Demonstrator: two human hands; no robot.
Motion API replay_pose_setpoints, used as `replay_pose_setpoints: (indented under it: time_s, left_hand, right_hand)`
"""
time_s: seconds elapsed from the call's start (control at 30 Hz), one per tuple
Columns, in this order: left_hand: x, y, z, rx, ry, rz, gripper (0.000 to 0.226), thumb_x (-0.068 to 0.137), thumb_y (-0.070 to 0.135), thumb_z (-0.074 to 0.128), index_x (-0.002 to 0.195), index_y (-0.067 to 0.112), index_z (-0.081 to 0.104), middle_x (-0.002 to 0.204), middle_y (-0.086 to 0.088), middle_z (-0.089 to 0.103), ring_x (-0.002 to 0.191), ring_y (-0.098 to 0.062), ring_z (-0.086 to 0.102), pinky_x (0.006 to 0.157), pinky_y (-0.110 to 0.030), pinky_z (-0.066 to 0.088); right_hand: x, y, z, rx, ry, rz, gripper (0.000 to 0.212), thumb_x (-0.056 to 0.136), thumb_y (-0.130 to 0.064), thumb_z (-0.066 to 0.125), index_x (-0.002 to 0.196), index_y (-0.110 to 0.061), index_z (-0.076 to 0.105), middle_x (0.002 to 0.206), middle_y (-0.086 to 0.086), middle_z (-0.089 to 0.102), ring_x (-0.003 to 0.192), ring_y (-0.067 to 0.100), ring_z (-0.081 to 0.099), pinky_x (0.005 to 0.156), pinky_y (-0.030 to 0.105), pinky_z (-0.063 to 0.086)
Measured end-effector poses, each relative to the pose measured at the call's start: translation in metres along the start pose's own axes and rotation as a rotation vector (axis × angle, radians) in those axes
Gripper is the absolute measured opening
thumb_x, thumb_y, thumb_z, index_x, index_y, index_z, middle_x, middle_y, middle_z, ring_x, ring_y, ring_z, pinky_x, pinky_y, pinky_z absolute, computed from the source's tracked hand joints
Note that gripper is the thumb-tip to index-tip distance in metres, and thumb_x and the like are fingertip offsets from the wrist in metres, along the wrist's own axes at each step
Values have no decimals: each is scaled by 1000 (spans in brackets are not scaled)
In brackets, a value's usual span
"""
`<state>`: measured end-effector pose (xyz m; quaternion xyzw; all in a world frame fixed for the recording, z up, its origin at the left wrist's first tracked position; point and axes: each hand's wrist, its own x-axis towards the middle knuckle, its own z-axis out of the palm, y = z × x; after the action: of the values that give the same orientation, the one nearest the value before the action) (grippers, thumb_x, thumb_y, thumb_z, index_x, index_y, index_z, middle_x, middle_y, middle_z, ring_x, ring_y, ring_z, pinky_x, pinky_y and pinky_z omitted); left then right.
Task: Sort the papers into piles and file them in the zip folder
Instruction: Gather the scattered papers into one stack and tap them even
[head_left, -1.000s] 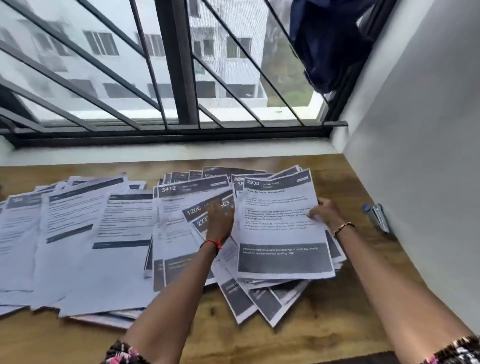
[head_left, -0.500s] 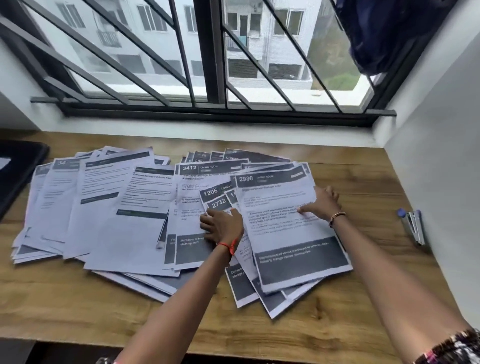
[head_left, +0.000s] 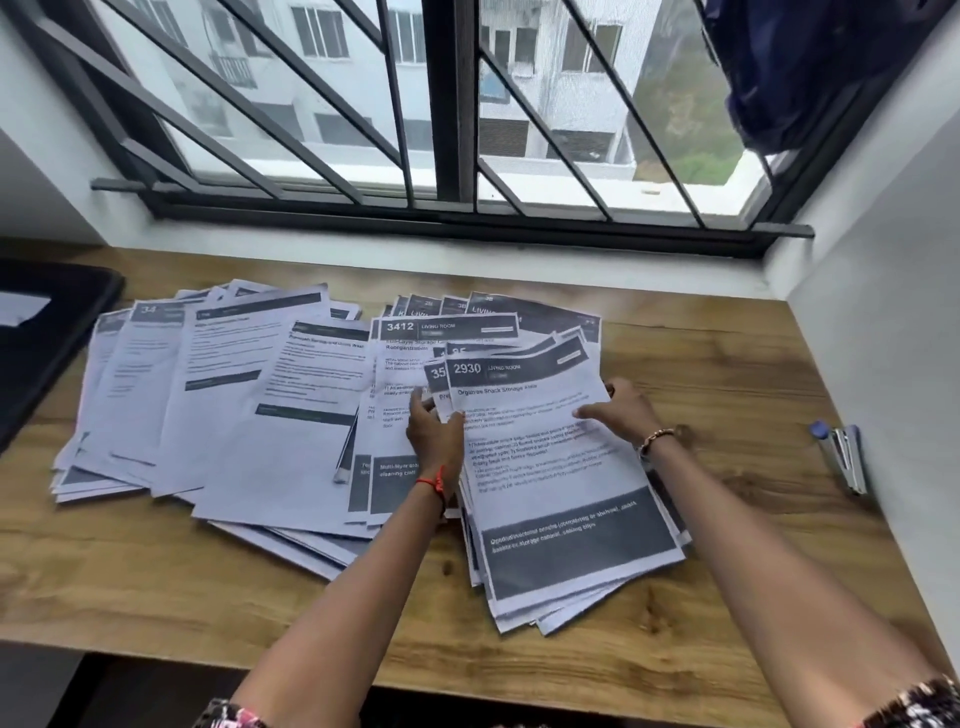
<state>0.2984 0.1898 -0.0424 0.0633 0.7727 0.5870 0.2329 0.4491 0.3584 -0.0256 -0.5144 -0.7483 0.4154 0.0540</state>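
Note:
Printed sheets with dark header bars lie fanned across the wooden desk. On the right is a stack topped by sheet 2930. My right hand pinches that stack's right edge, thumb on top. My left hand grips the stack's left edge, fingers curled under the sheets. Beside it lies sheet 3412 on a middle pile. More sheets spread out to the left. The black zip folder lies at the desk's far left, partly out of view.
A silver stapler with a blue tip lies by the right wall. A barred window runs behind the desk, with dark blue cloth hanging at its top right. Bare wood shows along the front edge.
Both hands have squared the fanned right-hand sheets into a tighter stack under sheet 2930; sheets 1206 and 2732 are now covered. The view has tilted and shifted, bringing the black folder in at left.

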Motion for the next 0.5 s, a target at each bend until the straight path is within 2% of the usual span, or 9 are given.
replay_pose_setpoints:
  time_s: [0.07, 0.13, 0.23, 0.3, 0.4, 0.43, 0.47, 0.5]
  left_hand:
    - [6, -2, -4, 12, 0, 69, 33, 82, 0, 63, 115, 3, 61, 105, -11, 67, 98, -26, 63, 88, -42, 53]
    - [11, 1, -8, -1, 3, 114, 12, 82, 0, 63, 93, 5, 66, 89, -7, 68, 83, -22, 63, 80, -42, 54]
    - [24, 8, -16, -12, -7, 123, 11, 85, 0, 60, 82, 11, 62, 79, -7, 61, 74, -17, 53, 71, -33, 49]
    - [34, 14, -26, 20, -27, 131, 10, 86, 0, 58, 81, 9, 61, 77, -8, 56, 72, -16, 48, 66, -29, 42]
    - [53, 24, -45, 76, -45, 154, 10, 88, -2, 56, 91, -7, 63, 73, -5, 57, 70, -17, 49, 61, -20, 41]
    - [61, 27, -51, 97, -59, 158, 17, 89, -1, 55, 102, -12, 61, 81, -8, 63, 77, -19, 56, 66, -17, 44]
    - [68, 30, -55, 114, -77, 153, 27, 90, 0, 54, 115, -12, 57, 101, -12, 66, 95, -23, 60, 78, -17, 45]
    - [77, 32, -59, 121, -90, 147, 36, 91, 1, 54, 126, -9, 51, 121, -14, 61, 114, -25, 56, 90, -18, 42]
  right_hand:
    - [-4, -6, 4, 26, 13, 19, 29, 71, -11, 77, 90, -7, 56, 84, 4, 57, 81, 20, 51, 52, 21, 33]
    - [-5, -11, 11, 48, 33, 34, 33, 69, -8, 77, 95, 0, 58, 87, 7, 61, 83, 23, 54, 56, 24, 37]
    - [-8, -22, 23, 57, 48, 42, 43, 68, -8, 77, 103, 5, 56, 95, 11, 58, 86, 23, 52, 64, 26, 37]
    - [-10, -31, 33, 59, 34, 39, 43, 69, -9, 77, 103, 5, 55, 96, 11, 58, 87, 24, 53, 62, 26, 37]
    - [-10, -46, 47, 104, 31, 16, 41, 68, -7, 77, 102, 4, 58, 104, 14, 64, 94, 27, 59, 71, 27, 44]
    - [-9, -50, 52, 117, 36, 11, 40, 68, -6, 76, 102, 5, 58, 106, 16, 65, 96, 28, 60, 74, 29, 46]
    - [-9, -55, 57, 129, 43, 2, 39, 68, -5, 75, 102, 5, 58, 107, 17, 65, 97, 29, 61, 76, 30, 46]
    - [-9, -61, 61, 136, 47, -4, 37, 70, -3, 73, 102, 6, 58, 108, 16, 65, 97, 28, 61, 75, 30, 46]
